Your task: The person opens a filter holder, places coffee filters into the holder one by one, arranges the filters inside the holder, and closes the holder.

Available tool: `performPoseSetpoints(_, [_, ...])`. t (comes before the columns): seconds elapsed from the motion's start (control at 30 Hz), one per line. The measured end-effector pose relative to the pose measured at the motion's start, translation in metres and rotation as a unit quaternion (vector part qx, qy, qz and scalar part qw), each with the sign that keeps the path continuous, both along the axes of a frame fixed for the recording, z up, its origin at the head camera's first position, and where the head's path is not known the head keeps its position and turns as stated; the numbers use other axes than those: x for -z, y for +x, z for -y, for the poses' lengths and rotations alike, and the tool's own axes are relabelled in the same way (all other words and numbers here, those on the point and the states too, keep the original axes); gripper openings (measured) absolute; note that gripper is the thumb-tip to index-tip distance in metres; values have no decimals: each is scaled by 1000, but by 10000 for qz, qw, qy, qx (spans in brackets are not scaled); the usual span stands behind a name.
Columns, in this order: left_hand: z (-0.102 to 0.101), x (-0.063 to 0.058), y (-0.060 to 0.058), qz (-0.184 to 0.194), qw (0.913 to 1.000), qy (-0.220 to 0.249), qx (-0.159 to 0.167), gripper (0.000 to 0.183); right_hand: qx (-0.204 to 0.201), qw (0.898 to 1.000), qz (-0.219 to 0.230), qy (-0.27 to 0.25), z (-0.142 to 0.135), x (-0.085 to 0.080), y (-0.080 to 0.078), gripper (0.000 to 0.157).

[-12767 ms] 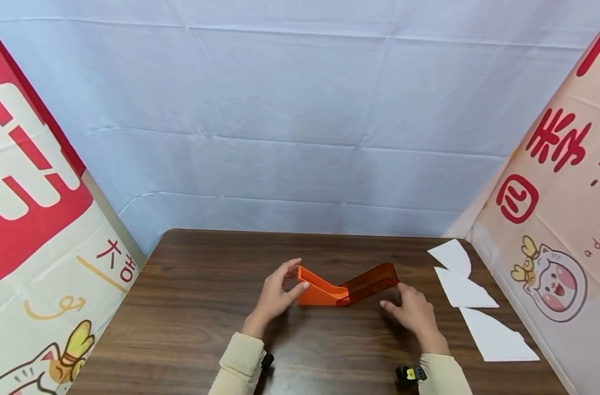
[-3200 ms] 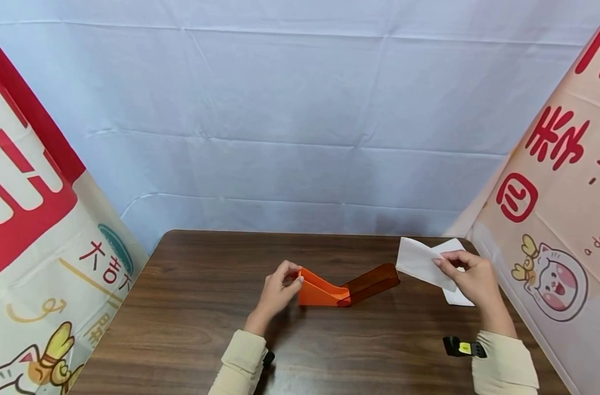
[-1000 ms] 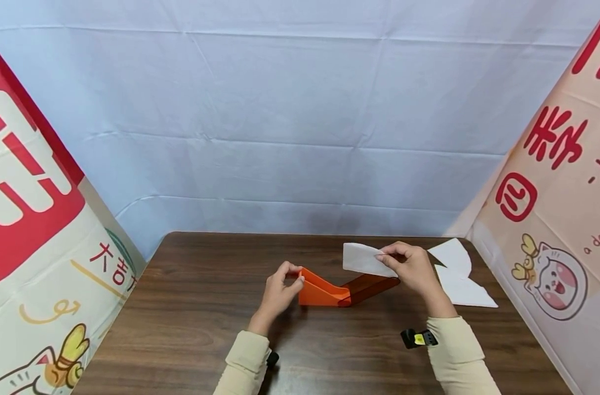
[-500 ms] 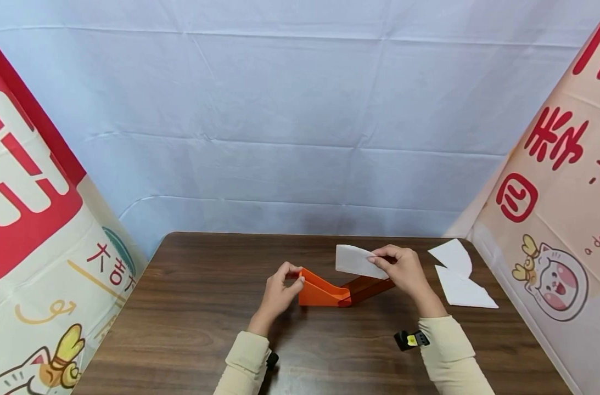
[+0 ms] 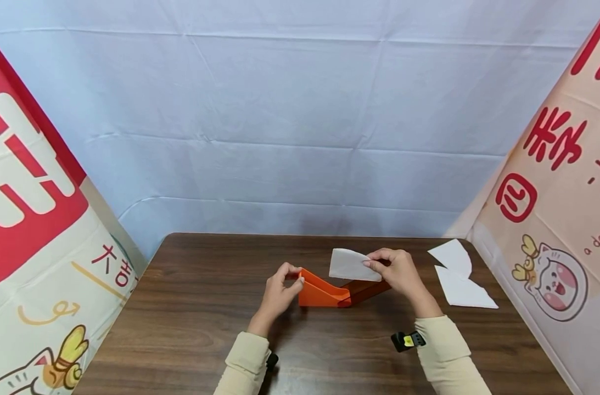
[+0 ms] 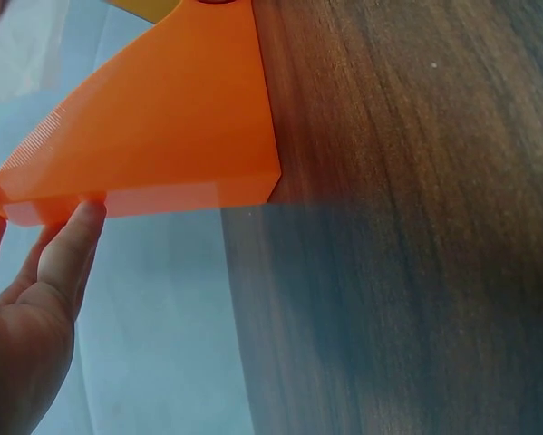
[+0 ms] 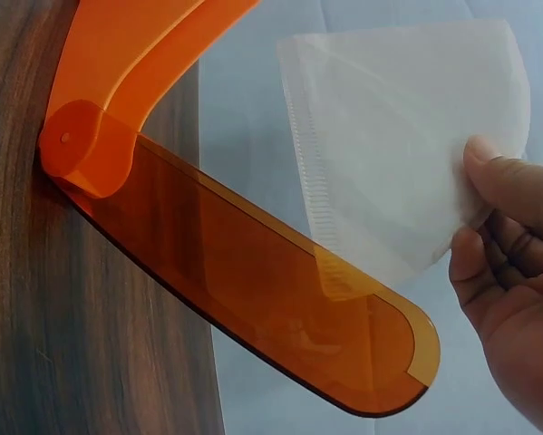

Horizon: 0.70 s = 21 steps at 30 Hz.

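An orange plastic coffee filter holder (image 5: 321, 291) stands on the table, its hinged see-through amber lid (image 7: 244, 263) swung open toward the right. My left hand (image 5: 278, 291) grips the holder's tall left end between thumb and fingers; in the left wrist view those fingers (image 6: 67, 249) lie against its end wall. My right hand (image 5: 398, 274) pinches a white cone-shaped coffee filter (image 7: 398, 145) by its edge, with thumb and fingers on either side. The filter has a crimped seam and hangs above the lid, its lower corner behind the lid's edge in the right wrist view.
Two more white coffee filters (image 5: 465, 288) lie overlapping near the right edge of the brown wooden table (image 5: 191, 329). A pale cloth (image 5: 280, 137) hangs behind the table, and printed cloths flank it on both sides.
My right hand earlier took one filter from the group at the right, then carried it left over the lid. In the last second it moved slightly further left and down. My left hand stayed on the holder.
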<state>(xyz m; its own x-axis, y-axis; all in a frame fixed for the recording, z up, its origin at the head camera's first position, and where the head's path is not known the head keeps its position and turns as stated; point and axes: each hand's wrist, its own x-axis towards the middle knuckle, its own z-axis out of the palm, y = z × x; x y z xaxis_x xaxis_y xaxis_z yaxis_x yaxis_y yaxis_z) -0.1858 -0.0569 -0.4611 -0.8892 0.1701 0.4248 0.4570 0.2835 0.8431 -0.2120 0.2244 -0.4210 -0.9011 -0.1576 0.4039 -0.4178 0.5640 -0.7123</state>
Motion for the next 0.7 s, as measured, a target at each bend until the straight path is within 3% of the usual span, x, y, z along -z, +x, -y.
performPoseSetpoints(0.3, [3, 31, -18, -109, 9997, -69, -183, 16, -49, 9999, 76, 46, 6, 2, -1, 7])
performPoseSetpoints(0.47, [4, 34, -19, -34, 9998, -53, -178, 16, -43, 9996, 272, 35, 8, 2, 0, 6])
performPoseSetpoints(0.7, [4, 34, -19, 4, 9998, -104, -182, 15, -286, 9994, 207, 43, 13, 4, 1, 5])
